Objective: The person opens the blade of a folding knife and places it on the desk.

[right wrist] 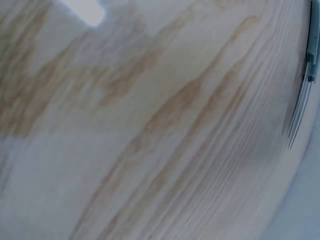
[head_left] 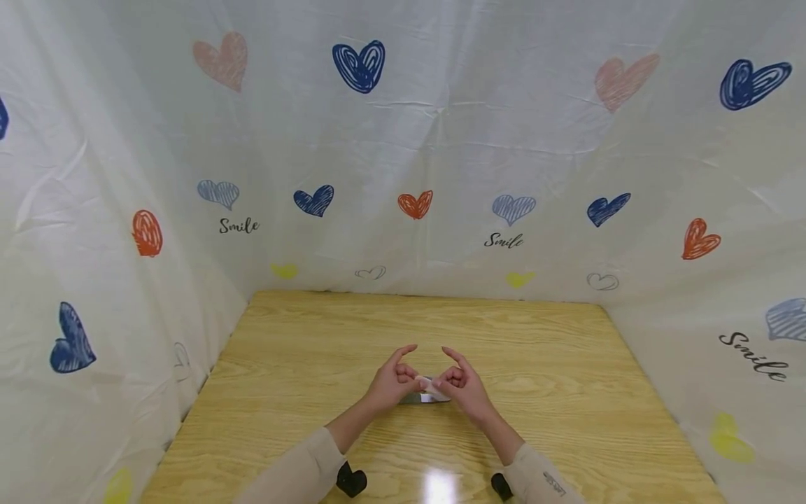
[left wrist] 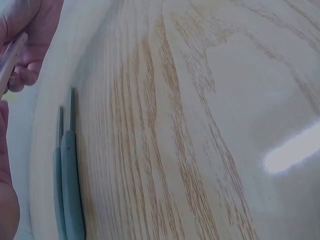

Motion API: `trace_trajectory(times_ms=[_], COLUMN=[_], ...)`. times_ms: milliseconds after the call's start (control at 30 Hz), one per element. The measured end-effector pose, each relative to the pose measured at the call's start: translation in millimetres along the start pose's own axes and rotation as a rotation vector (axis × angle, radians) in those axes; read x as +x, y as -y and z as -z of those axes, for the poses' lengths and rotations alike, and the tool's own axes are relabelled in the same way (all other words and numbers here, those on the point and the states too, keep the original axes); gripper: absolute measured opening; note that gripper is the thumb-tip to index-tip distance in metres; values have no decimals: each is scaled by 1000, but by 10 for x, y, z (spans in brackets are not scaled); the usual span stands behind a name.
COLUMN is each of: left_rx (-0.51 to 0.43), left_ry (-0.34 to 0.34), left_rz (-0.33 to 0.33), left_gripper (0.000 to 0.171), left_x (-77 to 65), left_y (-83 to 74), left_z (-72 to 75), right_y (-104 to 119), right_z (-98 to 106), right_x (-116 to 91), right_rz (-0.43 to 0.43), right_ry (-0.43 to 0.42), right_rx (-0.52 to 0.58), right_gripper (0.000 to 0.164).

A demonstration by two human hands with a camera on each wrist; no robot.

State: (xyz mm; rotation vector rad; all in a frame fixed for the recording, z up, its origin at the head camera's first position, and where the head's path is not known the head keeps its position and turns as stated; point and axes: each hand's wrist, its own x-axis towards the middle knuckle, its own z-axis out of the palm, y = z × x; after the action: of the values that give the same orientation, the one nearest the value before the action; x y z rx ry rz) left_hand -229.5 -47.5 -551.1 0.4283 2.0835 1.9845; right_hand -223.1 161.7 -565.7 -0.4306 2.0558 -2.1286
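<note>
Both hands are raised near each other over the middle of the table. A small pale, flat strip spans them; its kind cannot be made out. My left hand pinches its left end with the thumb against curled fingers, and the index finger reaches up. My right hand pinches the right end in the same way. In the left wrist view the strip appears thin and edge-on. Below the hands lie two slim tools with grey-green handles and thin metal ends, partly hidden in the head view.
The wooden table carries a bright light reflection near its front. A pale cloth with printed hearts hangs behind the table and along both sides. Dark wrist-worn pieces show beside the sleeves.
</note>
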Motion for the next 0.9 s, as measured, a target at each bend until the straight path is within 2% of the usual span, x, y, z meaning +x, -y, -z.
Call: trace_trajectory(times_ms=[167,333,433,533,700,900], left_rx=[32,46,31,27,55,76], left_ry=[56,145,179,186,166,149], left_rz=[-3,18,25,24,30,36], left_gripper=[73,79,84,87,89,87], left_x=[-45,-73,-83,-90,-103,-103], left_y=[-11,-22,-24,-20,-30,-54], left_z=[70,137,158,164,163,144], right_y=[70,120,111,84,76,112], right_z=[-10,6,14,13,-14,-32], right_x=[10,30,45,54,62,75], right_rz=[-27,-90,-97,-89,-88,20], right_ry=[139,293,350,363,318,262], right_rx=[-12,5,22,29,-12,-126], right_gripper=[69,75,77,75,73,73])
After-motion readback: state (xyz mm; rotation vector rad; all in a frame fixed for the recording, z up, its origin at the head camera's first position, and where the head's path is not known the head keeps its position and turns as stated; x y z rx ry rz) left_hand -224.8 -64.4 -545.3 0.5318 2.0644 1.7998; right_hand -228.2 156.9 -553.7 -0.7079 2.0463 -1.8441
